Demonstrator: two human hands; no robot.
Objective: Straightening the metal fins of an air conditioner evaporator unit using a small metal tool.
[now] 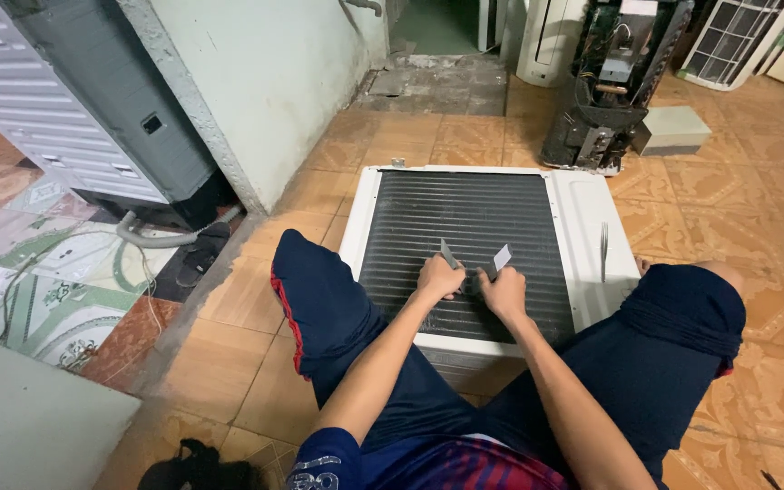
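L hand [439,277] and R hand [504,292] side by side on dark fin coil [465,227] of white AC unit [583,227] lying flat on tile floor btwn knees. Each hand's fingers closed on a small flat grey tool: L tool [447,253], R tool [501,258]. Beyond: stripped AC chassis [605,100].

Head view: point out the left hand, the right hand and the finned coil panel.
left hand [438,277], head view, back of the hand.
right hand [504,292], head view, back of the hand.
finned coil panel [465,213], head view, bare dark fins.
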